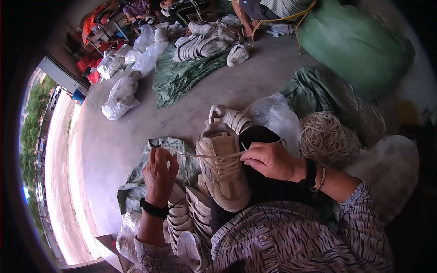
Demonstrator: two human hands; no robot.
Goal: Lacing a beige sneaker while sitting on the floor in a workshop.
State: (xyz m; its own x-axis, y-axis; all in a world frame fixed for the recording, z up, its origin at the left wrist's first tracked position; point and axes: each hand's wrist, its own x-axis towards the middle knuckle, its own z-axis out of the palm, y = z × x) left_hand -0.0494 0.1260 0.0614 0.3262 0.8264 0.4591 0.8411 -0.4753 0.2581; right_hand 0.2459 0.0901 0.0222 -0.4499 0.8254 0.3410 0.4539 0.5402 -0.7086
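A beige sneaker [224,168] rests on my lap with its toe toward me, and its lower eyelets are laced crosswise. My left hand [160,169] is left of the shoe, pinching one end of a flat beige shoelace [207,156]. On the other side my right hand [272,160] pinches the lace close to the shoe's edge. The lace runs nearly straight across the tongue between both hands. Behind the sneaker lie more pale shoes [236,121], partly hidden by it.
Stacked pale shoes [180,214] stand by my left leg on a green sheet [136,182]. To my right is a heap of tangled laces [325,139] beside clear plastic bags [275,116]. Further off are a shoe pile [200,45], a large green sack [355,45] and other seated people.
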